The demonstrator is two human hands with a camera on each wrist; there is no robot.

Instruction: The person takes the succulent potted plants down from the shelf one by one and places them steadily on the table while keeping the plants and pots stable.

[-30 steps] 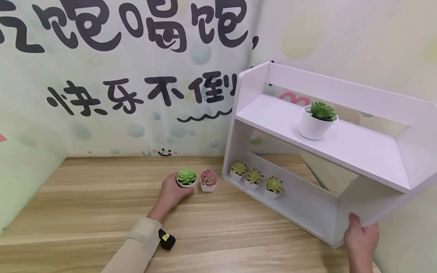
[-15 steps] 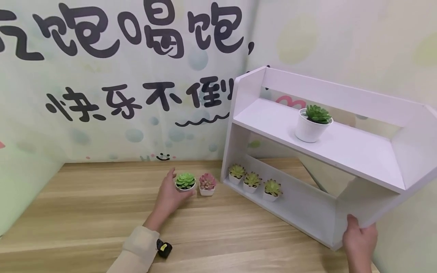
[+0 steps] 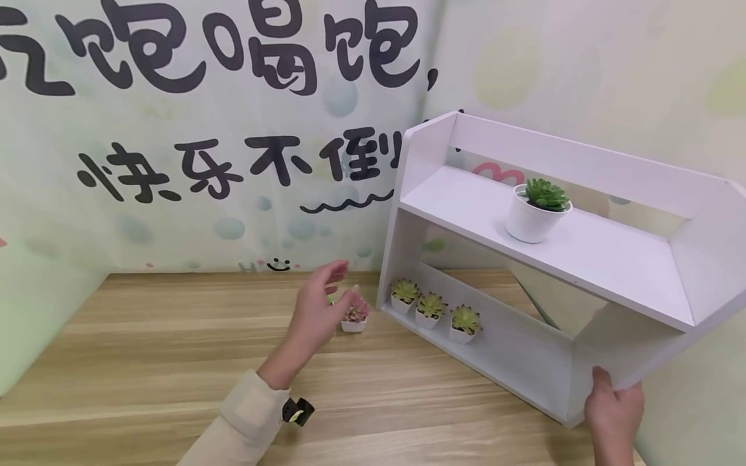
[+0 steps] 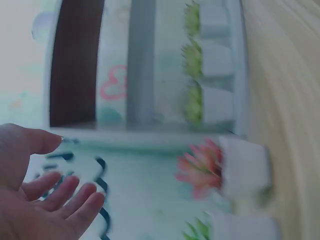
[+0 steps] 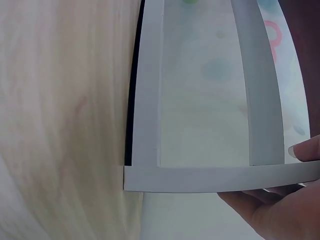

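My left hand (image 3: 317, 307) is raised over the table with its fingers loosely extended, holding nothing. A pink succulent in a white pot (image 3: 353, 320) stands just right of it. Behind the hand a green succulent is almost hidden in the head view; its white pot (image 4: 245, 227) shows at the bottom of the left wrist view. My right hand (image 3: 614, 411) grips the right side panel of a white two-tier shelf (image 3: 618, 259), thumb on the inner face and fingers outside. The right wrist view shows this hand (image 5: 285, 207) around the panel.
Three yellow-green succulents, the middle one (image 3: 430, 309) among them, stand at the left of the shelf's lower board. A larger potted succulent (image 3: 536, 210) sits on the upper board. Under everything is a wooden table (image 3: 175, 362), with a printed wall cloth (image 3: 233, 220) behind.
My left hand has let go of the green succulent's pot beside the pink one and lifted up and to the right. The right hand keeps its grip on the shelf.
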